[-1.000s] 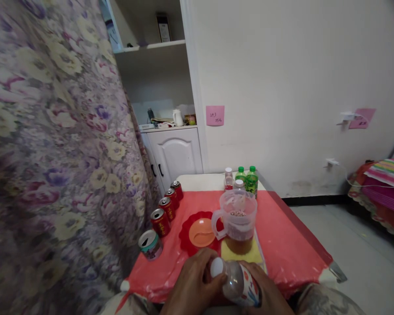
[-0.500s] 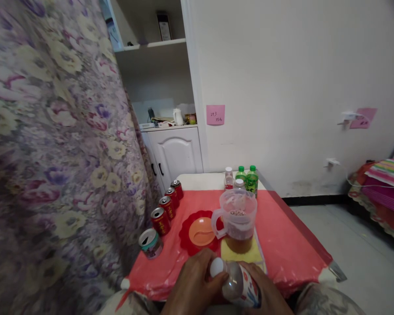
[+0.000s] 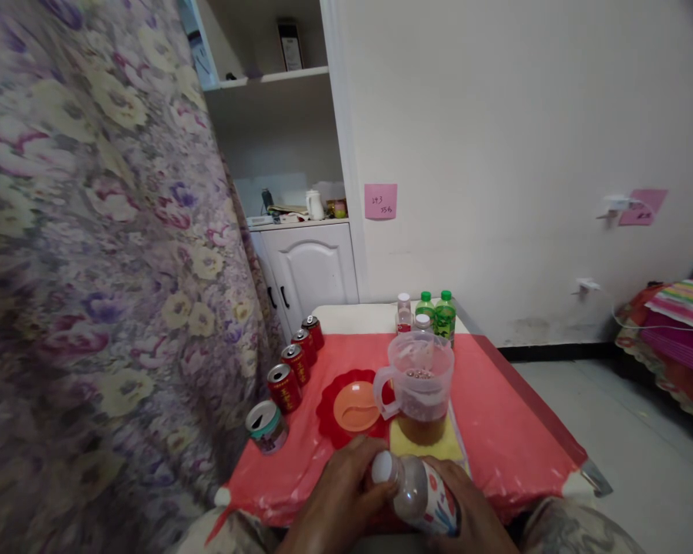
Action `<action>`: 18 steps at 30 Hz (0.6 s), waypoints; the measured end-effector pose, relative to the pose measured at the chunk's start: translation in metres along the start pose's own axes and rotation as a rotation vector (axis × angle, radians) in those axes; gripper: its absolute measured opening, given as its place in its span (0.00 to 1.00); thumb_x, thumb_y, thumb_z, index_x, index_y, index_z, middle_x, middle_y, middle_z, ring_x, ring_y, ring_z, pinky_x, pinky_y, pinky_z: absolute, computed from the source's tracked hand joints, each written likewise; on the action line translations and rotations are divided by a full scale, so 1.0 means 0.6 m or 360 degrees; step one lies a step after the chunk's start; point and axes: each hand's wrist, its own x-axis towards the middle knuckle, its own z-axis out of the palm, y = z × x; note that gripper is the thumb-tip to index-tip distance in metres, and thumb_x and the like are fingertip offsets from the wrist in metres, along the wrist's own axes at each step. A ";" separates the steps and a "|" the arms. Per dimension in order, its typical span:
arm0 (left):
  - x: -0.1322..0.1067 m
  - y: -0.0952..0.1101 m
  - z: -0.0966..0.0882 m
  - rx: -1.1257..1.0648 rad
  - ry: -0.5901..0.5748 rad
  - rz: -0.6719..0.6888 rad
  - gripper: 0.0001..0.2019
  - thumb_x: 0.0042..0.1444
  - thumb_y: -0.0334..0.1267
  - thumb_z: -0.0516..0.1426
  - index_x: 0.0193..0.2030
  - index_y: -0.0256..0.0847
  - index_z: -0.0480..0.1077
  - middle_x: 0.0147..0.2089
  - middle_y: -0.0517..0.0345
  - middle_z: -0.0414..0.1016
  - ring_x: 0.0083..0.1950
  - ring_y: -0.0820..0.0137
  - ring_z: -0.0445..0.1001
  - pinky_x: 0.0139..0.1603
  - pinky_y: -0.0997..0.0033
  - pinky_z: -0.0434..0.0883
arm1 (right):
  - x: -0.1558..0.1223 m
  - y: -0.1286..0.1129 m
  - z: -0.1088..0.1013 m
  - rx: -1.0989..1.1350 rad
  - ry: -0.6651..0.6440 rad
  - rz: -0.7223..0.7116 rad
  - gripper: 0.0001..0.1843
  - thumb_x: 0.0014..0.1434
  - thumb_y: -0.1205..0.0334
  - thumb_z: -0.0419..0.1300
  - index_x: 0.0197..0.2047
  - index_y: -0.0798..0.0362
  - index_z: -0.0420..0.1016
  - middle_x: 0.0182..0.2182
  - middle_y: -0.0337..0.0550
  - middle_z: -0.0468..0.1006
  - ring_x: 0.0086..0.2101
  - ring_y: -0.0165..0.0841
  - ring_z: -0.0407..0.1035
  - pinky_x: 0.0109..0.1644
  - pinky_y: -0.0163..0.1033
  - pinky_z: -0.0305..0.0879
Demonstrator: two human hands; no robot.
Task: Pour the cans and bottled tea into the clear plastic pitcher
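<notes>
The left hand (image 3: 340, 492) is pinching the round white plastic cap (image 3: 383, 466) between thumb and fingers, while the right hand (image 3: 470, 504) is wrapped around the body of the clear plastic bottle with a printed label (image 3: 419, 496). The bottle lies tilted between the two hands, low over the near edge of the surface, its cap toward the left. Over the last second this grip has hardly altered: cap and bottle remain together, and the slight shift across the whole view looks like head movement. I judge, then, that the work at the cap is at the same stage; whether it is being loosened or tightened cannot be told.

Just beyond the hands, a flat yellow pad (image 3: 427, 450) lies beneath a translucent plastic jug with brown liquid (image 3: 424, 377), and left of it is a red scalloped plate (image 3: 327, 415) with an orange centre. Farther left runs a row of red metal cans (image 3: 285, 388), with a silver-and-teal can (image 3: 269, 429) nearest. Behind the jug, green-capped plastic bottles (image 3: 446, 314) stand upright. None of these has moved on the red-covered surface (image 3: 508, 431).
</notes>
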 end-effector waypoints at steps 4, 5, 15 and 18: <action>0.005 0.004 0.001 0.0059 0.0010 -0.0026 0.12 0.50 0.37 0.59 0.42 0.41 0.74 0.39 0.57 0.77 0.41 0.64 0.71 0.39 0.69 0.61 | 0.000 -0.003 0.001 -0.0055 0.0001 0.0003 0.43 0.38 0.69 0.64 0.61 0.57 0.66 0.53 0.56 0.74 0.53 0.51 0.68 0.58 0.51 0.63; 0.007 0.004 0.002 0.0073 0.0024 -0.0043 0.10 0.49 0.36 0.59 0.40 0.40 0.74 0.38 0.57 0.76 0.40 0.65 0.71 0.38 0.70 0.60 | 0.000 -0.003 0.002 -0.0059 0.0001 -0.0003 0.43 0.38 0.69 0.64 0.61 0.57 0.66 0.53 0.56 0.74 0.53 0.51 0.68 0.58 0.51 0.63; 0.005 -0.002 0.007 -0.0010 0.0021 -0.0094 0.10 0.51 0.40 0.60 0.38 0.39 0.72 0.34 0.59 0.74 0.36 0.67 0.69 0.34 0.71 0.58 | -0.001 0.004 0.006 0.0112 -0.0025 0.0015 0.45 0.36 0.69 0.66 0.62 0.54 0.66 0.55 0.54 0.74 0.55 0.51 0.67 0.61 0.52 0.61; 0.005 0.000 0.004 0.0017 0.0015 -0.0055 0.10 0.50 0.39 0.60 0.39 0.39 0.74 0.36 0.59 0.75 0.38 0.66 0.69 0.35 0.71 0.59 | -0.003 0.003 0.006 0.0144 -0.0015 0.0011 0.46 0.35 0.69 0.66 0.62 0.52 0.66 0.56 0.54 0.74 0.56 0.52 0.66 0.62 0.53 0.60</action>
